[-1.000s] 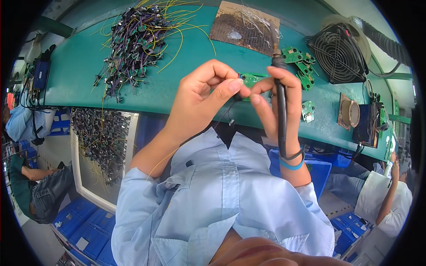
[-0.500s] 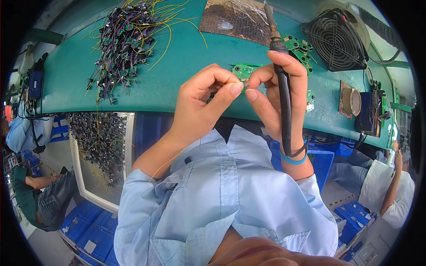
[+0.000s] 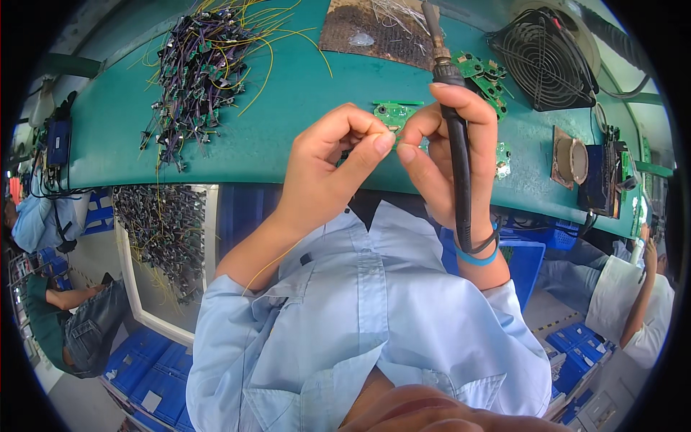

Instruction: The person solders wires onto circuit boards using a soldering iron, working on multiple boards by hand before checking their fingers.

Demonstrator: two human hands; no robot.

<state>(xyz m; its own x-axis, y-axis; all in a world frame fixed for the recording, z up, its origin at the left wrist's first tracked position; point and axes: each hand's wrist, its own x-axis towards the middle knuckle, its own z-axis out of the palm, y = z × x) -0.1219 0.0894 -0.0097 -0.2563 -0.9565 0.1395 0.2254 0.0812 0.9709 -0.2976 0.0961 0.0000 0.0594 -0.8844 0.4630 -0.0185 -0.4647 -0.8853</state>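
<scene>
My left hand is closed in a pinch, thumb against forefinger, over the near edge of the green bench. Whatever sits between those fingertips is too small and covered to make out. A thin yellow wire runs past my left wrist. My right hand holds a black-handled soldering iron, lodged between fingers and palm with its metal end pointing away from me. Thumb and forefinger of that hand are curled close to the left fingertips. Just beyond the hands lies a green circuit board, partly covered by them.
A heap of small boards with dark and yellow wires lies at the left. A scorched board with wire scraps is at the back. More circuit boards, a black fan and a solder spool stand right.
The small teal strand seen between my fingertips earlier no longer shows clearly. Both hands keep nearly the same pose, and the right still holds the soldering iron.
</scene>
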